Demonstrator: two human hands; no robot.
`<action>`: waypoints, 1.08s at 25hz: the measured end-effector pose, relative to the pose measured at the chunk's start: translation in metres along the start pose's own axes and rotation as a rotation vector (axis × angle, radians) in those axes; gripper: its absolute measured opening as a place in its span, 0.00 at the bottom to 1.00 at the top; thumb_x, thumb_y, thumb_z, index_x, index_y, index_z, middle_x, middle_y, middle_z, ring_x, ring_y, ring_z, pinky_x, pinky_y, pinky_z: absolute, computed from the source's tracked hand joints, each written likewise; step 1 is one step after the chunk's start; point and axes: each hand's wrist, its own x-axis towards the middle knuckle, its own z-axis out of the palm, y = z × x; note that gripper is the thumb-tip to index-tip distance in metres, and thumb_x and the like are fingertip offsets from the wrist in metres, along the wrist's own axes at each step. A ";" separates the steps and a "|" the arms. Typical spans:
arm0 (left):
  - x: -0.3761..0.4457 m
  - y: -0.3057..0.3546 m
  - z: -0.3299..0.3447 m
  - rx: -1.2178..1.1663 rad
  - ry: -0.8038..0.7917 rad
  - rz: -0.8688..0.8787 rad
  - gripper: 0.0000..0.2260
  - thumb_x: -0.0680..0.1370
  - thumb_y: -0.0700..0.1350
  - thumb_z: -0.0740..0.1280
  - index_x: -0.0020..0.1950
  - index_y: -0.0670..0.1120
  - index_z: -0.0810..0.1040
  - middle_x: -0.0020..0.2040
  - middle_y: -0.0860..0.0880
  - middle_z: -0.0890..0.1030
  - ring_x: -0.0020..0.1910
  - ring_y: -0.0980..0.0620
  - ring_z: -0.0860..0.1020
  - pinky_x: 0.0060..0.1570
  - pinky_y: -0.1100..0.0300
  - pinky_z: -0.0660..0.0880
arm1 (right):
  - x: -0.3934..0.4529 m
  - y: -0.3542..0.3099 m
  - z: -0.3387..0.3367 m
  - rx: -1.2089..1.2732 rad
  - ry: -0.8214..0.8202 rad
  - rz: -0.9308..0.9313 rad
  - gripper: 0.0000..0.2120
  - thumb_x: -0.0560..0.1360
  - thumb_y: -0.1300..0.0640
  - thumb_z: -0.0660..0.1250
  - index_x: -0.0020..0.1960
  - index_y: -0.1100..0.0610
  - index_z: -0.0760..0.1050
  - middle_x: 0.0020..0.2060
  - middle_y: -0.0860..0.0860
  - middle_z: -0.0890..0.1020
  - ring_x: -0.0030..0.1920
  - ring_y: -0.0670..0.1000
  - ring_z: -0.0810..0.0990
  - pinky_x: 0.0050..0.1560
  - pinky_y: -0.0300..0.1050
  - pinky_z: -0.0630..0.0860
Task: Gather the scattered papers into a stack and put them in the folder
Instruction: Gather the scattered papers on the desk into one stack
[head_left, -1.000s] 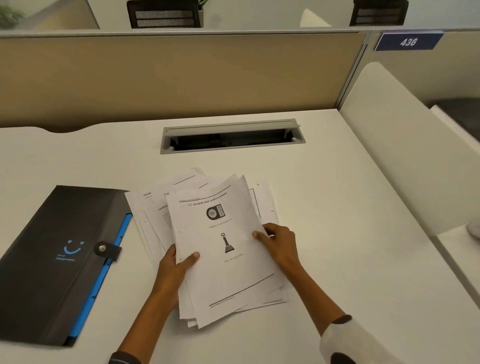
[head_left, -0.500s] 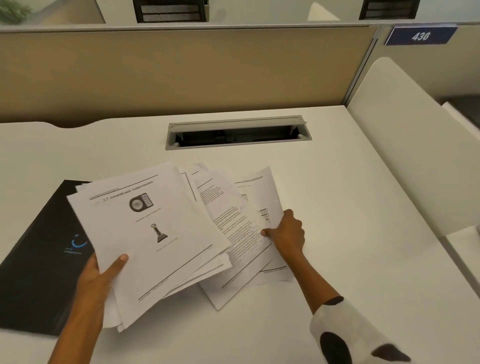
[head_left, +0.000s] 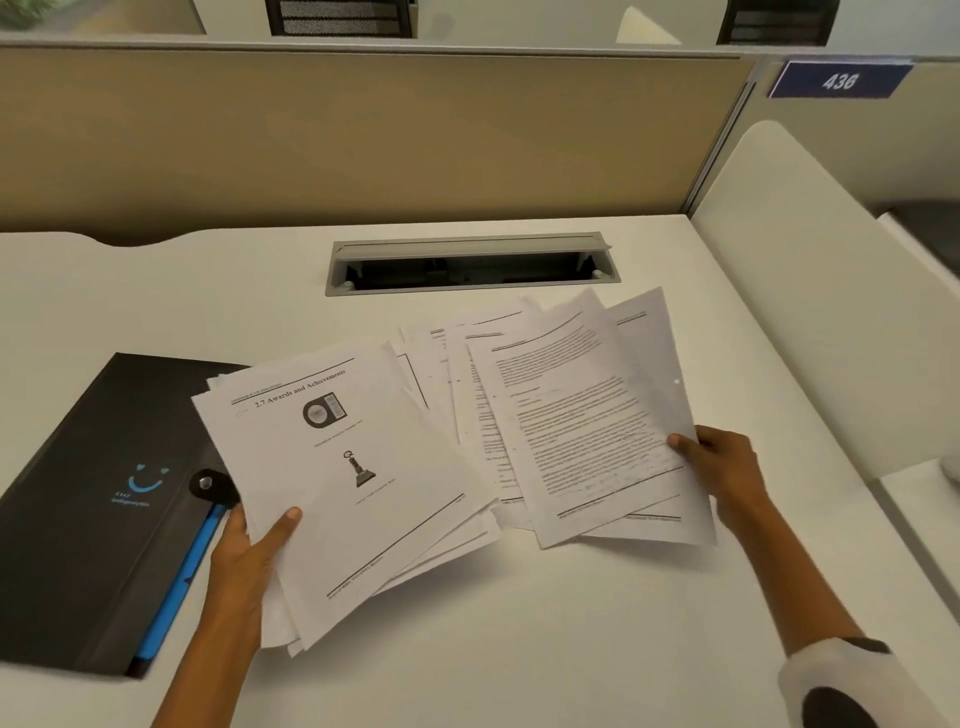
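A fan of white printed papers spreads across the middle of the white desk. My left hand (head_left: 244, 551) grips the left bundle of papers (head_left: 343, 483), whose top sheet shows a heading and two small pictures. My right hand (head_left: 722, 467) pinches the right bundle of papers (head_left: 587, 426), covered in text, at its right edge. More loose sheets (head_left: 441, 358) lie between and under the two bundles. The black folder (head_left: 93, 499) with a blue smile logo and a snap strap lies shut at the left, its right edge partly under the left bundle.
A grey cable slot (head_left: 470, 262) is set into the desk behind the papers. A beige partition (head_left: 363, 135) closes the back. A white side panel (head_left: 810, 291) rises at the right, with a blue number sign (head_left: 839, 80) above it.
The single pile has been split in two. My left hand carried one bundle left, toward the folder. My right hand slid the other sheets right and now lifts them by their edge.
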 end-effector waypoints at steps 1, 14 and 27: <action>0.000 0.000 0.004 0.009 -0.005 -0.002 0.23 0.75 0.46 0.67 0.68 0.48 0.66 0.57 0.46 0.75 0.50 0.45 0.73 0.47 0.50 0.70 | 0.000 0.002 -0.010 0.013 -0.032 0.006 0.05 0.73 0.58 0.68 0.40 0.59 0.79 0.37 0.57 0.81 0.39 0.56 0.78 0.42 0.50 0.74; -0.015 0.008 0.078 -0.010 -0.213 0.017 0.16 0.73 0.43 0.69 0.59 0.51 0.71 0.50 0.50 0.79 0.44 0.55 0.78 0.37 0.62 0.73 | -0.014 -0.029 -0.070 -0.411 0.062 -0.265 0.08 0.76 0.61 0.65 0.54 0.60 0.77 0.48 0.60 0.83 0.49 0.60 0.81 0.47 0.47 0.73; -0.013 0.008 0.104 -0.061 -0.264 -0.056 0.17 0.73 0.42 0.69 0.61 0.46 0.71 0.58 0.43 0.79 0.52 0.43 0.79 0.53 0.48 0.76 | -0.004 -0.084 -0.147 -0.267 0.436 -0.480 0.06 0.70 0.42 0.66 0.47 0.33 0.75 0.43 0.37 0.81 0.46 0.52 0.81 0.53 0.55 0.79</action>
